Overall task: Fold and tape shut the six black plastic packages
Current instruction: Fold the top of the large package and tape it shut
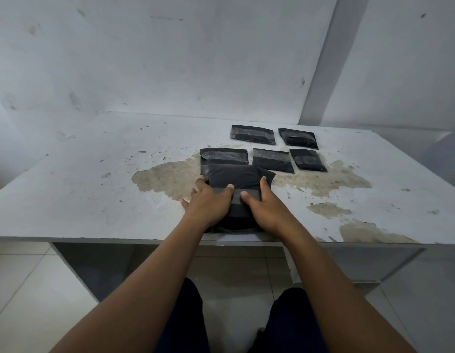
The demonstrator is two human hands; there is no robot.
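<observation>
I see the sixth black package (240, 178) lying near the front edge of the bench (94, 200), between my two hands, with a strip of clear tape (238, 196) running across its near half. My left hand (208, 203) lies flat on the package's left side, fingers spread and straight, thumb pressing down on the tape. My right hand (266, 206) rests on the right side in the same released way, thumb on the tape, forefinger stretched along the package's right edge. The package's far end overlaps a taped package (222, 156) behind it. Right of that one lie two more taped packages (272, 160) (308, 160), and two others (252, 134) (298, 138) sit in a farther row. The bench's grey paint is worn to bare patches (165, 178) around them.
</observation>
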